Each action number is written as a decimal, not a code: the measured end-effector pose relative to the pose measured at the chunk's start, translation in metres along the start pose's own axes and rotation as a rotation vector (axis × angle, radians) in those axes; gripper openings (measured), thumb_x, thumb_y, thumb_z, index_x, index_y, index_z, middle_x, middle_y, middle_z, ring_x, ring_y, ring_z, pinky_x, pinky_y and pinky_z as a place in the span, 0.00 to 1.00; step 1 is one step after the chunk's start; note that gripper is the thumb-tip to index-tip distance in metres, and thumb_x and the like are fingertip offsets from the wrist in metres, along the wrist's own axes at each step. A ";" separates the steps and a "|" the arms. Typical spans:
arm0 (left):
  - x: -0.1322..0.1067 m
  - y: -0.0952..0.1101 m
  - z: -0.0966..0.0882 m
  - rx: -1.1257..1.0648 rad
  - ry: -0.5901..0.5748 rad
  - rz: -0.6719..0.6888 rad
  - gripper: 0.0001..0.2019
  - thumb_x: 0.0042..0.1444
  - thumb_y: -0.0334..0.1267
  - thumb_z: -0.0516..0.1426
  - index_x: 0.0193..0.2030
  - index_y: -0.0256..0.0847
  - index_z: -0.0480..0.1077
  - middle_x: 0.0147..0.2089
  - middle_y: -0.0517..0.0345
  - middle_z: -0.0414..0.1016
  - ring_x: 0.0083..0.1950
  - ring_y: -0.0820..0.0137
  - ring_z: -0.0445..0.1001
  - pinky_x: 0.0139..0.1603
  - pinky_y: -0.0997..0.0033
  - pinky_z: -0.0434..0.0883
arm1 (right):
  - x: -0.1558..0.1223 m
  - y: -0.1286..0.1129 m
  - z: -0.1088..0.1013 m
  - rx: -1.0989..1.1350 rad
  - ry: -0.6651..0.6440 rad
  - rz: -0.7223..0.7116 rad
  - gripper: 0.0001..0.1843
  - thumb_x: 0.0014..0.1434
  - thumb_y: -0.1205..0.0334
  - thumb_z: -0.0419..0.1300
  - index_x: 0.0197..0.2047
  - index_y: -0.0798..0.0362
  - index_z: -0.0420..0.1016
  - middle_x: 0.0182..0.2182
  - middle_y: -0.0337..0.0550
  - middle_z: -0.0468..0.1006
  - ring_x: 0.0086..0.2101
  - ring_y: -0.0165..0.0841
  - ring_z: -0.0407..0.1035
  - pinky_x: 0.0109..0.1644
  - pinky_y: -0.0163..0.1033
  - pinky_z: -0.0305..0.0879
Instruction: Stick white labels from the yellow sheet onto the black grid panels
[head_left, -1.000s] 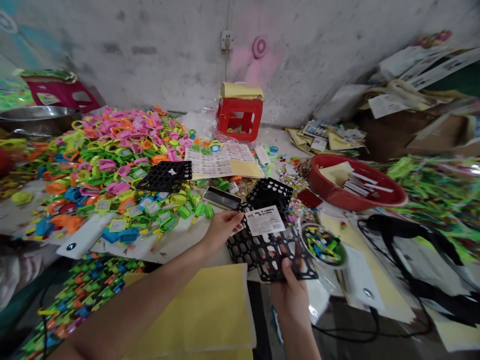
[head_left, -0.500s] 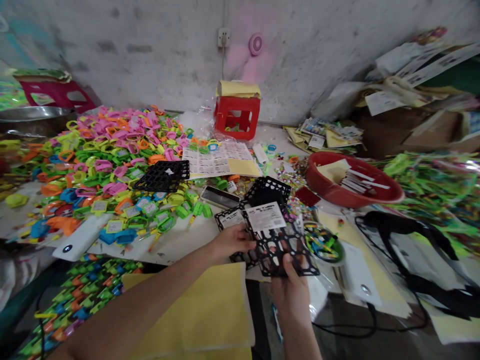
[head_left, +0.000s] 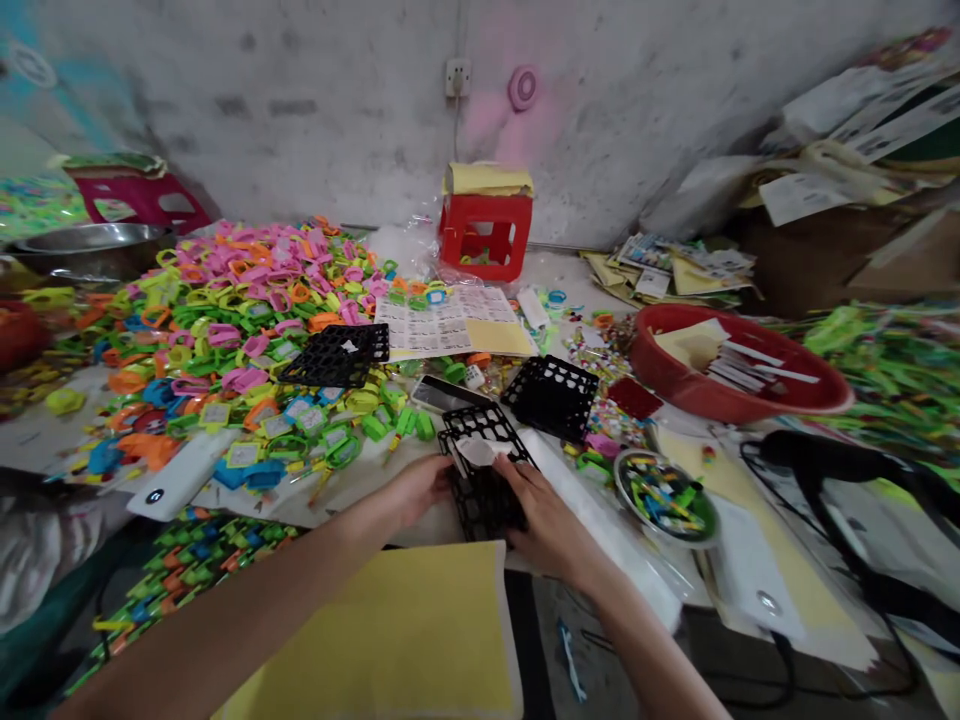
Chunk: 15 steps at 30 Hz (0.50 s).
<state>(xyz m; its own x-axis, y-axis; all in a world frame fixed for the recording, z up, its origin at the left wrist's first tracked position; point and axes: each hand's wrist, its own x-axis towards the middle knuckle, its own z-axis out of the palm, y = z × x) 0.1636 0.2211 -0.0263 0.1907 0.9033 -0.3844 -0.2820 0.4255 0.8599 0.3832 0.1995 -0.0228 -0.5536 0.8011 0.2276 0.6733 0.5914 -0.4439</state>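
Observation:
Just in front of me at the table edge are black perforated plastic panels (head_left: 491, 505), seemingly stacked, with a crumpled-looking white label (head_left: 480, 450) on top. My left hand (head_left: 421, 488) is closed on their left edge, its fingertips partly hidden. From the right, my right hand (head_left: 541, 510) grips their right side, its fingers reaching over beside the label. A further black panel (head_left: 553, 398) lies just behind on the table. Another black panel (head_left: 337, 355) rests on the pile of colourful plastic toy watches (head_left: 247, 300).
A phone (head_left: 454, 393) lies behind my hands. To the right stand a bowl of small coloured parts (head_left: 664, 500), a red basin (head_left: 739, 400) and a black strap (head_left: 832, 465). White power banks (head_left: 176, 480) and printed sheets (head_left: 424, 325) lie about. A red stool (head_left: 486, 235) stands at the wall.
My right hand has brought its labelled black panel left and down onto the one at my left hand. The view has shifted slightly left, and the bowl shows more fully.

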 end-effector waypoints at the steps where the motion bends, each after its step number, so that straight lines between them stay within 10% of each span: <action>1: 0.000 0.000 0.004 -0.017 0.002 -0.032 0.09 0.51 0.39 0.58 0.36 0.38 0.73 0.36 0.50 0.78 0.37 0.65 0.76 0.41 0.64 0.72 | -0.002 -0.002 -0.002 0.026 -0.013 -0.008 0.51 0.46 0.72 0.60 0.71 0.50 0.44 0.61 0.53 0.64 0.60 0.46 0.58 0.62 0.57 0.58; 7: 0.004 -0.001 0.018 -0.038 0.067 -0.065 0.14 0.48 0.37 0.62 0.43 0.40 0.71 0.40 0.52 0.79 0.42 0.63 0.75 0.41 0.66 0.70 | -0.015 -0.017 -0.015 0.218 -0.069 -0.005 0.49 0.55 0.66 0.60 0.72 0.45 0.36 0.59 0.48 0.69 0.58 0.41 0.63 0.60 0.53 0.63; 15: -0.009 0.008 0.019 -0.114 0.001 0.004 0.23 0.46 0.41 0.67 0.48 0.43 0.66 0.44 0.52 0.76 0.40 0.68 0.75 0.40 0.69 0.70 | -0.009 -0.003 0.011 0.388 0.509 0.509 0.57 0.54 0.45 0.62 0.71 0.54 0.29 0.50 0.58 0.74 0.43 0.43 0.73 0.46 0.53 0.70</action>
<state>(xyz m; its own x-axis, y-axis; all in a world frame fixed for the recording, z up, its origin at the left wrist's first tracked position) 0.1775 0.2153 -0.0098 0.1889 0.9049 -0.3814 -0.3883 0.4256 0.8174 0.3808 0.1897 -0.0335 0.1273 0.9621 0.2413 0.5131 0.1444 -0.8461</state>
